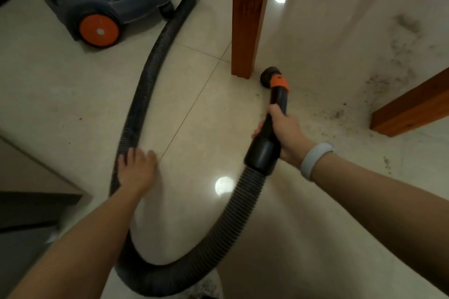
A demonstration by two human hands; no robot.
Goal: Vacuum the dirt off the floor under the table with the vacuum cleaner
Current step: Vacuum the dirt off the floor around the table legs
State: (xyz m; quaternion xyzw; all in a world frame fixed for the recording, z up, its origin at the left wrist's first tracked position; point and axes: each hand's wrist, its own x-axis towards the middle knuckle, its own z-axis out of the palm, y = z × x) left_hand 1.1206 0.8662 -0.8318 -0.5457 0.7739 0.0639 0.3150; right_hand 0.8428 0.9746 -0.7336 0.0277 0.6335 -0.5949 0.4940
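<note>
At far left the vacuum (104, 0) stands on the floor (60, 94), its orange wheel (99, 30) facing the camera, and its ribbed hose (148, 75) runs down from the canister, loops low in the foreground and climbs back up to the wand. The left hand (137, 168) lies with straight, spread fingers over the hose and the floor just beside it; its grip is wide and holds nothing, and it looks to be only steadying or shifting the hose. Past a tile joint, one wooden leg (246, 19) of the table stands upright, and the round black nozzle (270, 77) with its orange collar sits on the floor just beside the foot of that leg. The right hand (283, 128), a pale wristband (314, 160) on its wrist, has its grip closed round the black wand (269, 128) behind the nozzle, fingers wrapped about the tube. Right of the nozzle the dirt (398, 56) is spread in dark specks and smudges across the floor, from near the second leg (413, 107) up toward the top right, with a few stray specks lower at right. The nozzle is near its left fringe but well apart from the thickest patches. My judgement is that the task is at an early stage: the floor left of the nozzle looks mostly clean, while the main spread under the table is not yet picked up, so nearly all the sweeping to the right is left to do.
</note>
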